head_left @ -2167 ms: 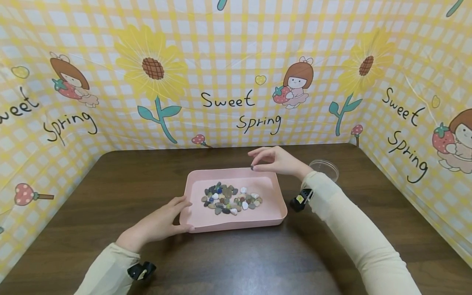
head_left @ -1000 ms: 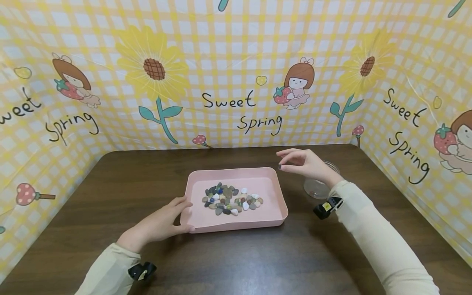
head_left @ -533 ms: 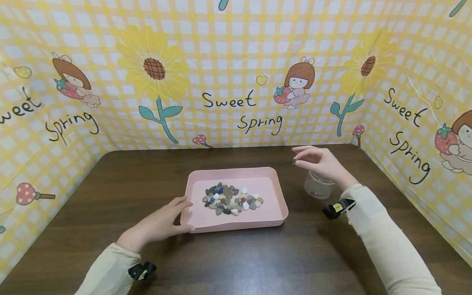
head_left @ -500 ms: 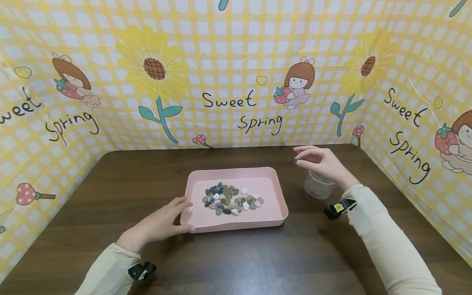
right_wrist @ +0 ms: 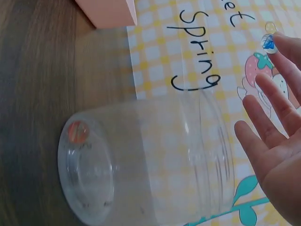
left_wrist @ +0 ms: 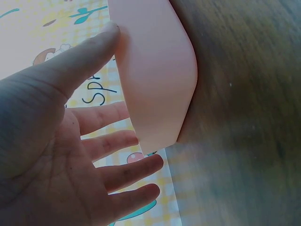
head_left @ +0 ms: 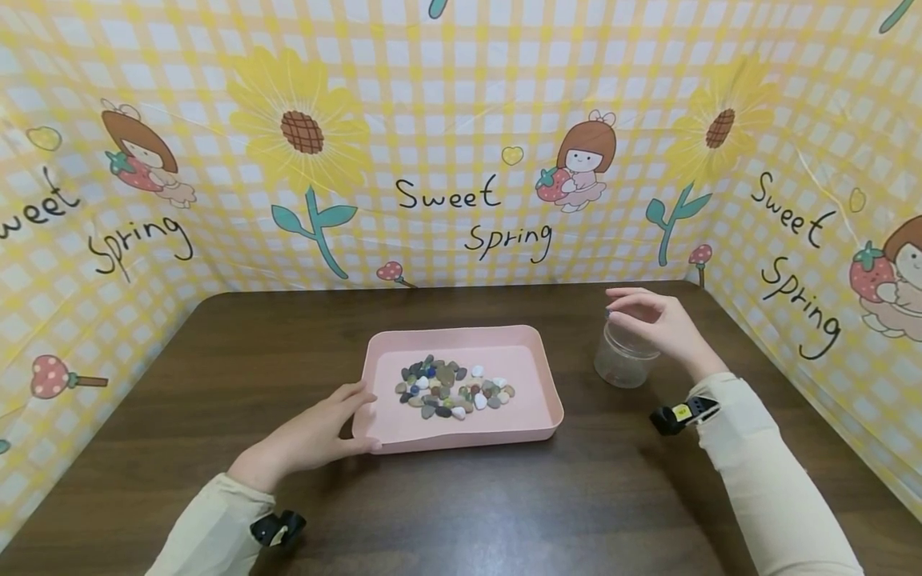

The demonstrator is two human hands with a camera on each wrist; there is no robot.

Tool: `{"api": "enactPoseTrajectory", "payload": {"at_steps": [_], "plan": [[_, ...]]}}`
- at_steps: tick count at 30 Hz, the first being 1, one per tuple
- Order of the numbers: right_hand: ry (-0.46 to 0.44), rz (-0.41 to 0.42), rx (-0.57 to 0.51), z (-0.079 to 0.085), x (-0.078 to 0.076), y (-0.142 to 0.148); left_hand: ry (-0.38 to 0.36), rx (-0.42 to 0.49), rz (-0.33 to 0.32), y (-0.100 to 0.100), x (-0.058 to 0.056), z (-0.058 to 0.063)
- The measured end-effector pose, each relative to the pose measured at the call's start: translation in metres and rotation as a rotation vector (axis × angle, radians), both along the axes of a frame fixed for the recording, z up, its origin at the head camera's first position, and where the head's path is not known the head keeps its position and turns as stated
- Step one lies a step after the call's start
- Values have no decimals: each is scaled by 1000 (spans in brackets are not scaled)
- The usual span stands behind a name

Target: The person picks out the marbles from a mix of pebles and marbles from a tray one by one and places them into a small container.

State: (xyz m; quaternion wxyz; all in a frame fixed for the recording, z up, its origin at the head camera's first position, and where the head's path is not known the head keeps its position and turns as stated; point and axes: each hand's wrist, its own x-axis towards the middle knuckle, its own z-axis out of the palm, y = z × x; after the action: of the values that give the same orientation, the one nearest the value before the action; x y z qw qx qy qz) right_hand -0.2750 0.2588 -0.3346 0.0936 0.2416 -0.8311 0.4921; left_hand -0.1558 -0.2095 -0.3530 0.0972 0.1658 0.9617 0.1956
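Note:
My right hand (head_left: 663, 324) is over the mouth of a clear jar (head_left: 623, 366), pinching a clear glass marble (right_wrist: 268, 43) with a blue swirl between thumb and index finger. The other right fingers spread loosely. An orange marble (right_wrist: 78, 132) lies at the bottom of the jar, as the right wrist view shows. My left hand (head_left: 306, 432) rests at the left end of a pink tray (head_left: 461, 439), its thumb touching the rim and its fingers extended along the side. Inside the tray lies a spread of mixed pebbles (head_left: 446, 374), with a few blue marbles among them.
A dark wooden table (head_left: 461, 504) carries the tray and the jar, which stands to the right of the tray. Behind and on both sides hangs a yellow checked cloth (head_left: 446, 96) with printed flowers and lettering. Black wrist cameras sit on both sleeves.
My right hand has moved right with the marble, from the tray's far right corner to above the jar's mouth. The left hand and the tray have stayed in place.

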Motion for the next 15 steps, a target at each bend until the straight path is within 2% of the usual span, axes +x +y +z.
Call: {"api": "enactPoseTrajectory", "payload": {"at_steps": [5, 11, 15], "plan": [[7, -39, 4, -2, 2, 7, 0, 1, -3, 0, 0, 1], [21, -40, -25, -8, 3, 14, -3, 0, 3, 0, 0, 0], [43, -49, -7, -12, 1, 17, -3, 1, 1, 0, -1, 0]]}}
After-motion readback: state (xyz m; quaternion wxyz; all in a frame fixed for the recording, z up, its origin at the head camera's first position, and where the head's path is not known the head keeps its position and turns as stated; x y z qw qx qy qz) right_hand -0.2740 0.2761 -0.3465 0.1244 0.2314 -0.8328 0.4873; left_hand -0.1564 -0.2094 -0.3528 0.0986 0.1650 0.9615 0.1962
